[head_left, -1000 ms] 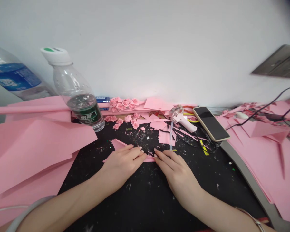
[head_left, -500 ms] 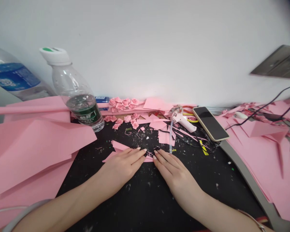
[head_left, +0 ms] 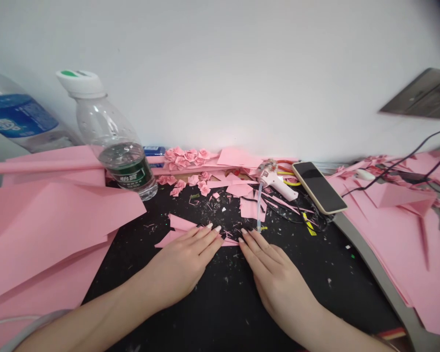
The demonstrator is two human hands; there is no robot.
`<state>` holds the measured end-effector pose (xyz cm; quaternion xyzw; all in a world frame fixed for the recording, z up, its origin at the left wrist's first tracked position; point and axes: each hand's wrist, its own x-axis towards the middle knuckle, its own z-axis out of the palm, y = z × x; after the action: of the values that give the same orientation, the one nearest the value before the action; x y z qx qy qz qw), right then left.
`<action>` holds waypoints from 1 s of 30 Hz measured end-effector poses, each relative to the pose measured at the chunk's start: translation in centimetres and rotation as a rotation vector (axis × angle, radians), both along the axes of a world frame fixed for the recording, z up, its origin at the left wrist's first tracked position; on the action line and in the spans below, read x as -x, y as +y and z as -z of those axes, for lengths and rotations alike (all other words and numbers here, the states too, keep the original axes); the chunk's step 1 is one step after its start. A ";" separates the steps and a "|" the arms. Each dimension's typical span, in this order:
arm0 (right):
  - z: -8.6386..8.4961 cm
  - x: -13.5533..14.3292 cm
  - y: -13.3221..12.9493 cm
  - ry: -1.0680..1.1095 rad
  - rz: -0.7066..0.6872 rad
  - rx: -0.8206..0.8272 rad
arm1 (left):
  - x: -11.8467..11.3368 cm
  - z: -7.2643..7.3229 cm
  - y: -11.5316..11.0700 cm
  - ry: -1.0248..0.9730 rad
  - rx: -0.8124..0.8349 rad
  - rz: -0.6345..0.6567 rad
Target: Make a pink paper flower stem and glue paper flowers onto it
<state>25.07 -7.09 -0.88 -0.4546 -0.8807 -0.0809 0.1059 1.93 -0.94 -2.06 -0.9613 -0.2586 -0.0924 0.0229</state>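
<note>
A folded piece of pink paper [head_left: 176, 230] lies on the black tabletop [head_left: 220, 303], partly covered by my hands. My left hand [head_left: 190, 254] rests flat on it, fingers stretched out and side by side. At the paper's right end, my right hand [head_left: 271, 264] lies palm down with straight fingers. A narrow strip of the paper shows between the fingertips. Close beyond my right fingertips is the clear glue stick [head_left: 259, 205] of a white glue gun [head_left: 276, 183]. Small pink paper roses [head_left: 187, 159] sit farther back.
A water bottle [head_left: 126, 166] stands at back left, above large pink sheets [head_left: 51, 225]; another bottle [head_left: 18, 117] is behind. A phone [head_left: 319, 188] and cables lie right of the glue gun. More pink sheets [head_left: 399, 234] cover the right side. Paper scraps [head_left: 223, 209] litter the middle.
My right hand has slid a little to the right along the paper, widening the gap between the hands. My left hand has shifted only slightly.
</note>
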 end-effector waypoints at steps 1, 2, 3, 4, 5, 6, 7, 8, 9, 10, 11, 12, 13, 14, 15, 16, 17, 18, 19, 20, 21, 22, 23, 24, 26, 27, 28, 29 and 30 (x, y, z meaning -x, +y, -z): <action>0.0 0.1 0.1 -0.015 -0.009 -0.003 | 0.0 0.0 0.0 0.002 -0.009 0.002; 0.1 0.2 0.2 -0.032 -0.015 -0.009 | 0.0 0.0 -0.1 0.004 -0.016 0.003; 0.1 0.3 0.3 -0.050 -0.016 -0.015 | -0.1 0.0 -0.1 0.005 -0.021 0.005; 0.1 0.3 0.3 -0.068 -0.016 -0.025 | -0.1 0.0 -0.1 0.005 -0.025 0.005; 0.1 0.4 0.4 -0.084 -0.013 -0.036 | -0.1 -0.1 -0.2 0.004 -0.027 0.003; 0.1 0.4 0.4 -0.098 -0.008 -0.044 | -0.2 -0.1 -0.2 0.004 -0.027 0.000; 0.1 0.5 0.3 -0.108 -0.003 -0.053 | -0.2 -0.2 -0.2 0.003 -0.027 -0.002; 0.1 0.5 0.3 -0.118 0.001 -0.062 | -0.2 -0.2 -0.2 0.001 -0.026 -0.004; 0.1 0.6 0.3 -0.127 0.003 -0.071 | -0.3 -0.2 -0.2 -0.001 -0.025 -0.006; 0.1 0.7 0.3 -0.136 0.004 -0.082 | -0.3 -0.2 -0.2 -0.003 -0.025 -0.008; 0.0 0.8 0.3 -0.147 0.004 -0.094 | -0.3 -0.1 -0.2 -0.005 -0.026 -0.010; 0.0 1.0 0.3 -0.160 0.005 -0.106 | -0.3 -0.1 -0.2 -0.006 -0.027 -0.011; -0.1 1.2 0.3 -0.175 0.007 -0.116 | -0.4 0.0 -0.2 -0.008 -0.028 -0.015; -0.1 1.5 0.3 -0.190 0.010 -0.123 | -0.4 0.0 -0.3 -0.011 -0.029 -0.022; -0.1 1.7 0.3 -0.205 0.013 -0.128 | -0.5 0.1 -0.3 -0.016 -0.031 -0.029; -0.1 2.0 0.3 -0.218 0.018 -0.131 | -0.6 0.1 -0.4 -0.019 -0.032 -0.038; -0.1 2.2 0.4 -0.228 0.023 -0.134 | -0.6 0.1 -0.4 -0.021 -0.031 -0.047; -0.2 2.3 0.4 -0.234 0.026 -0.136 | -0.7 0.2 -0.4 -0.021 -0.028 -0.053; -0.3 2.4 0.4 -0.235 0.025 -0.138 | -0.8 0.2 -0.5 -0.022 -0.024 -0.056; -0.3 2.3 0.4 -0.232 0.023 -0.131 | -0.8 0.2 -0.5 -0.020 -0.017 -0.054; -0.5 2.2 0.4 -0.223 0.023 -0.113 | -0.8 0.3 -0.5 -0.017 -0.011 -0.050; -0.6 1.9 0.4 -0.208 0.030 -0.090 | -0.9 0.3 -0.5 -0.015 -0.005 -0.045; -0.7 1.7 0.4 -0.191 0.046 -0.066 | -0.9 0.4 -0.5 -0.011 -0.001 -0.038; -0.8 1.4 0.3 -0.176 0.068 -0.045 | -0.8 0.4 -0.5 -0.005 0.002 -0.032; -0.8 0.9 0.2 -0.163 0.104 -0.030 | -0.8 0.5 -0.5 0.010 0.009 -0.025; -0.7 0.7 0.2 -0.165 0.107 -0.033 | -0.8 0.5 -0.5 0.017 0.010 -0.025; -0.6 0.6 0.1 -0.170 0.102 -0.038 | -0.8 0.5 -0.5 0.024 0.009 -0.027; -0.4 0.6 0.1 -0.177 0.090 -0.043 | -0.8 0.5 -0.5 0.028 0.005 -0.030; -0.3 0.6 0.0 -0.186 0.082 -0.046 | -0.8 0.5 -0.5 0.031 0.000 -0.034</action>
<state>24.46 -7.07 -0.56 -0.4782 -0.8653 -0.1470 0.0308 2.74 -1.47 -2.54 -0.9581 -0.2744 -0.0772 0.0283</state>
